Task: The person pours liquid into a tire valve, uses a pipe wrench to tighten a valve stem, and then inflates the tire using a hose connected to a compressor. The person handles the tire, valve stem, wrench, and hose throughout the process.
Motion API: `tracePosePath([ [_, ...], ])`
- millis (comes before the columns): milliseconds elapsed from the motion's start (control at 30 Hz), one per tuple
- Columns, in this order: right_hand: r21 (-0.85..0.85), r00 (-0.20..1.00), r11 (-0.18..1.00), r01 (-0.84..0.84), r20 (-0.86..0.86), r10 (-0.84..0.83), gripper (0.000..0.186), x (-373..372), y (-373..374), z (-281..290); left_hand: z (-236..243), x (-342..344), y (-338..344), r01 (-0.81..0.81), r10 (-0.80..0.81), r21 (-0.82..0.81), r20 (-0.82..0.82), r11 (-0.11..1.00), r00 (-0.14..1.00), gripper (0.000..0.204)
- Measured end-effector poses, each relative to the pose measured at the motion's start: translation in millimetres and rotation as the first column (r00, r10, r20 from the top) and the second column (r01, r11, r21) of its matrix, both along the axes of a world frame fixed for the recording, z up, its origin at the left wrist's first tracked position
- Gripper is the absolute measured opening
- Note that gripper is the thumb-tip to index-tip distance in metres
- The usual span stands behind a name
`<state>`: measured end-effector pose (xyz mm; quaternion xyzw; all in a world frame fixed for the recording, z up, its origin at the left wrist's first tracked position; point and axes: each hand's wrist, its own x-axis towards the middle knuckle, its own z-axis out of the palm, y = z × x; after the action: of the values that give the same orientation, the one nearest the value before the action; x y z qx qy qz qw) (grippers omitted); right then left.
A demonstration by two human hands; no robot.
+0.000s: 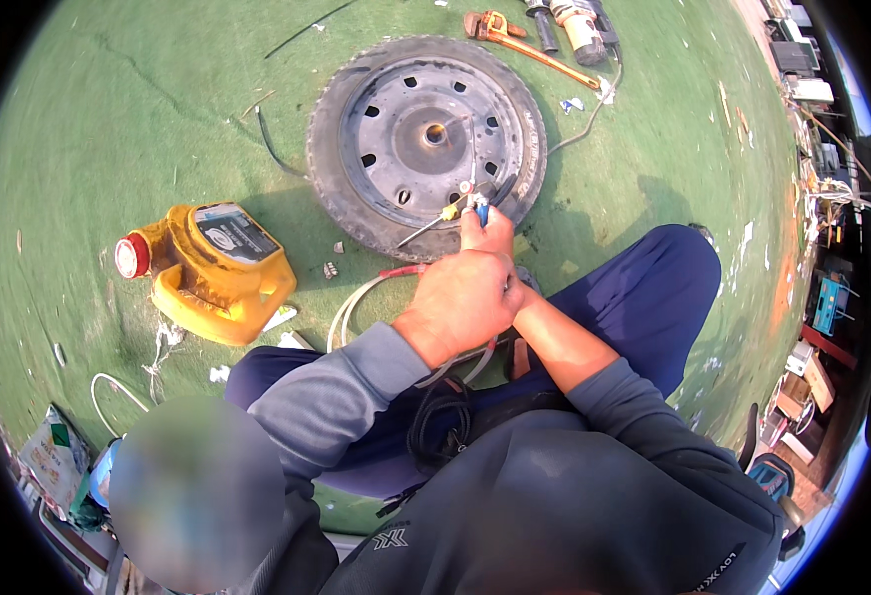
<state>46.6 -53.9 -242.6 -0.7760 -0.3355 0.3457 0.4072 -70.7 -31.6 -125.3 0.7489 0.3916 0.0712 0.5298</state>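
Observation:
A black tyre on a grey steel wheel rim (pixel 381 183) lies flat on the green floor in front of me. My right hand (pixel 493 236) is closed around a tool with a blue grip (pixel 482 210), at the wheel's near edge. Metal fittings and thin metal rods show at the tool's head, over the rim, along with a yellow piece (pixel 449 212). My left hand (pixel 463 300) is a fist, nearer to me, overlapping my right wrist. What it holds, if anything, is hidden. Red and pale hoses (pixel 356 302) run beside and below my hands.
A yellow jug with a red cap (pixel 212 268) stands to the left. Beyond the wheel lie an orange pipe wrench (pixel 534 52) and a corded power tool (pixel 579 30). My bent knee (pixel 673 288) is at the right. Bits of litter dot the floor; clutter (pixel 822 297) lines the right edge.

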Motion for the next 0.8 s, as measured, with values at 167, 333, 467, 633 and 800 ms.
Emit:
tracePosePath([
  [167,0.051,0.997,0.996,-0.069,0.027,0.068,0.018,0,0,10,1,2,0,0.015,-0.015,-0.004,0.014,1.000,1.000,0.022],
  [333,-0.149,0.863,0.916,-0.372,0.307,0.400,0.019,18,8,48,6,0,2,0.073,-0.075,-0.032,-0.058,0.997,0.996,0.023],
  [467,-0.296,0.710,0.838,-0.458,0.447,0.545,0.028,38,22,78,16,4,-1,0.067,-0.067,0.006,0.080,0.998,0.995,0.023],
  [633,-0.423,0.385,0.690,-0.587,0.604,0.697,0.034,67,36,90,21,5,-6,0.009,-0.017,0.065,0.123,0.998,0.992,0.024],
  [800,-0.599,0.136,0.582,-0.550,0.624,0.770,0.045,89,44,95,22,3,-9,-0.008,-0.004,0.085,0.143,0.996,0.990,0.024],
])
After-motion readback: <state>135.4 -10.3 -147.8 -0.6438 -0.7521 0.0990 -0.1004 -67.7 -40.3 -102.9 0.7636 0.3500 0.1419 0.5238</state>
